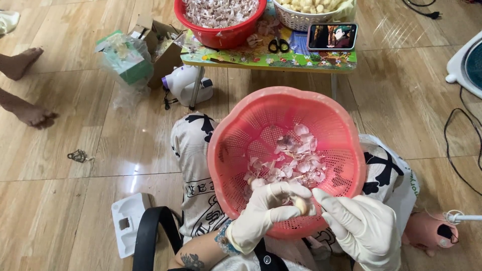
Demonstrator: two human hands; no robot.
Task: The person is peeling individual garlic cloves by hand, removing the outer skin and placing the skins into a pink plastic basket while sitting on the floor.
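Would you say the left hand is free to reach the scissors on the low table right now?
Probably not: the left hand holds a garlic clove, and the pink colander sits between it and the scissors.

Glossy wood-plank floor [75,125] — low folding table [281,61] with colourful cartoon top, soft indoor light.

Up top, a low table [281,61] carries a red tub [221,34], a white basket [301,20], scissors [278,45] and a phone [333,36]. Upper left, a cardboard box [163,47] sits beside a plastic bag [125,60], and bare feet [25,85] rest at the left edge.

Two baskets [286,135], one red bowl [221,35]
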